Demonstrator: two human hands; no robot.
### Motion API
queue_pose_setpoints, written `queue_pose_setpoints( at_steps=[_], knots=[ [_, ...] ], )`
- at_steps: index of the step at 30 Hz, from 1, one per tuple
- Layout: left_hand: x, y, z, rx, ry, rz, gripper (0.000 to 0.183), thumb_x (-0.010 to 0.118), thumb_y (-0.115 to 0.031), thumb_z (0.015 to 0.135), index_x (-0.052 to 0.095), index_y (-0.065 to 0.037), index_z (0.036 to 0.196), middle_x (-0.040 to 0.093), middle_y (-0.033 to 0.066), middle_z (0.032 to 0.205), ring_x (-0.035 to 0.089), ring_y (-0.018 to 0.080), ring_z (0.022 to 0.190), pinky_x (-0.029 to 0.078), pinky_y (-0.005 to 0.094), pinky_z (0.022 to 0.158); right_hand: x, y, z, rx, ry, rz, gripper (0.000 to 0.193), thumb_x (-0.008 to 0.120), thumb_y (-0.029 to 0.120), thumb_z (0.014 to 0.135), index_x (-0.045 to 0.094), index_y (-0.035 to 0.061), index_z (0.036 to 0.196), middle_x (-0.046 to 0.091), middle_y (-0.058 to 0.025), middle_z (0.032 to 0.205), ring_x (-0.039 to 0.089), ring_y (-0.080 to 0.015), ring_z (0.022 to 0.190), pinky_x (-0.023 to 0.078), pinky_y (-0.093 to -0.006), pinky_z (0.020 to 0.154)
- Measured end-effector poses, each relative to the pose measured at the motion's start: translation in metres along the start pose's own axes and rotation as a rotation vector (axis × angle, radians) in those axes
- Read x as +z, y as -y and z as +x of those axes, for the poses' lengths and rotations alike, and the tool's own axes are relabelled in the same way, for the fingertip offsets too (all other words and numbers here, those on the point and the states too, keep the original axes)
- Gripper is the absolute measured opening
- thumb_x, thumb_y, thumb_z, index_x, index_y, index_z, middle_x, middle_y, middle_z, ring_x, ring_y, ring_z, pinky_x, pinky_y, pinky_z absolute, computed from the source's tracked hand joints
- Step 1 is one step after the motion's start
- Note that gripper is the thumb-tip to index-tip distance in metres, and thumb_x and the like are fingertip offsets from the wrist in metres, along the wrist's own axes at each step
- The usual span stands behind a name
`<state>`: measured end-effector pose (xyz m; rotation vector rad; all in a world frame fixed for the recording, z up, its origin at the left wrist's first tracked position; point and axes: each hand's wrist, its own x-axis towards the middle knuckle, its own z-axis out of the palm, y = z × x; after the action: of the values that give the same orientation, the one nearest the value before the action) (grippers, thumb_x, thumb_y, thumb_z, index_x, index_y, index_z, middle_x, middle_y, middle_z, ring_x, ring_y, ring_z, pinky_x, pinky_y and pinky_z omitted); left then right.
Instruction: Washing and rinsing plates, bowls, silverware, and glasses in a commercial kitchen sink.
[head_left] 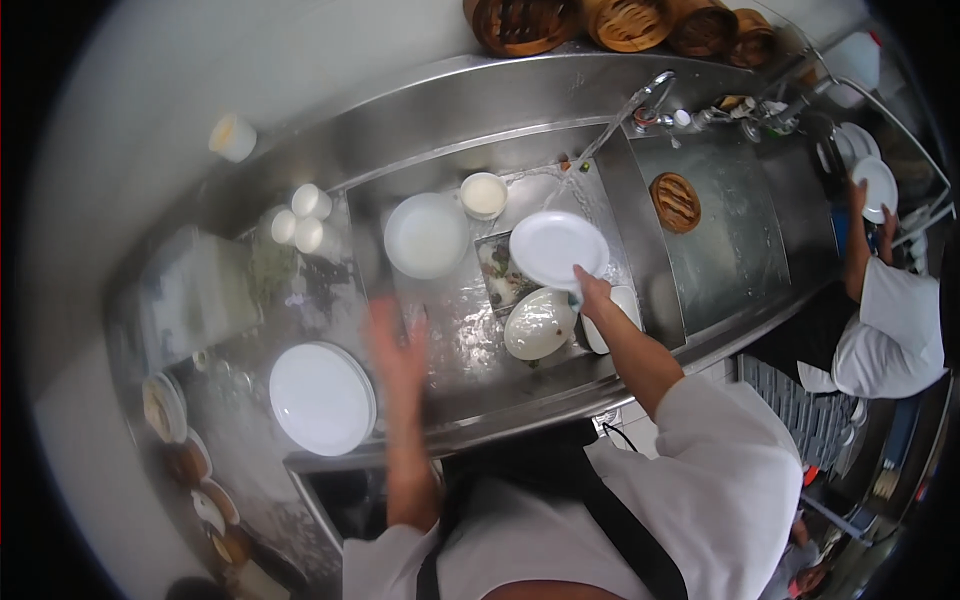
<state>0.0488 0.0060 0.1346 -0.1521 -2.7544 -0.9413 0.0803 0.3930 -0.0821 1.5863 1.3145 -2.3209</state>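
My right hand point(592, 290) grips the near edge of a white oval plate point(558, 248), held over the sink basin. A bit of something bluish shows at those fingers, too small to name. Just below that plate, a white oval dish point(540, 324) lies tilted in the basin, and a white rectangular dish point(610, 322) is partly hidden by my right forearm. Blurred by motion, my left hand point(396, 345) is above the basin's left side, fingers apart and nothing in it. To its left rests a stack of white plates point(322, 398) on the steel counter.
Water runs from a faucet point(650, 95) into the basin, near a translucent bowl point(427, 236) and a white tub point(484, 196). White cups point(311, 202) stand left. A bamboo steamer lid point(675, 202) lies in the right basin. At far right, another person's hands point(858, 200) hold a plate.
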Motion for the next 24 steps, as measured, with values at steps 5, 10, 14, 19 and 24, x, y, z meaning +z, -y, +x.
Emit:
queue_pose_setpoints(
  at_steps=[5,10,14,19,24],
  knots=[
    [-0.147,0.147,-0.100,-0.687,-0.155,0.879,0.088,0.082,-0.045,0.072,0.044,-0.008,0.143,0.045,0.0291,0.139,0.043,0.0437,0.129,0.037,0.0564,0.103,0.035,0.041,0.040,0.489,0.316,-0.381,0.064,0.077,0.044,0.083,0.057,0.0031,0.129,0.064,-0.0128,0.119,0.066,-0.0294,0.095,0.057,-0.0407,0.078],
    [-0.166,0.227,-0.138,-0.809,-0.137,0.401,0.037,0.079,-0.030,0.072,0.065,-0.001,0.090,0.068,0.0169,0.086,0.064,0.0370,0.081,0.050,0.0432,0.077,0.056,0.199,0.085,-0.350,0.382,-0.049,0.025,0.062,0.022,0.094,0.064,0.0054,0.112,0.066,-0.0115,0.106,0.063,-0.0208,0.101,0.053,-0.0395,0.085],
    [-0.201,0.249,-0.150,-0.847,-0.136,0.457,0.042,0.081,-0.036,0.070,0.065,0.000,0.085,0.067,0.0175,0.083,0.063,0.0357,0.078,0.051,0.0428,0.075,0.199,0.130,-0.040,-0.511,0.297,0.205,0.036,0.061,0.024,0.094,0.055,0.0024,0.122,0.062,-0.0125,0.114,0.061,-0.0241,0.103,0.048,-0.0381,0.093],
    [-0.206,0.267,-0.147,-0.883,-0.164,0.206,0.043,0.074,-0.039,0.081,0.061,0.002,0.089,0.064,0.0176,0.084,0.060,0.0339,0.077,0.048,0.0425,0.075,0.350,-0.087,-0.320,-1.025,0.609,-0.758,0.052,0.063,0.032,0.093,0.053,0.0020,0.134,0.051,-0.0242,0.138,0.048,-0.0374,0.130,0.037,-0.0436,0.109],
    [-0.204,0.243,-0.130,-0.781,-0.595,-0.280,0.027,0.057,-0.022,0.100,0.052,0.000,0.115,0.056,0.0108,0.109,0.052,0.0180,0.100,0.044,0.0331,0.089,0.364,-0.222,-0.404,-1.475,1.220,-1.238,0.035,0.055,0.024,0.094,0.063,0.0089,0.124,0.063,-0.0185,0.124,0.059,-0.0314,0.116,0.045,-0.0455,0.102]
  ],
)
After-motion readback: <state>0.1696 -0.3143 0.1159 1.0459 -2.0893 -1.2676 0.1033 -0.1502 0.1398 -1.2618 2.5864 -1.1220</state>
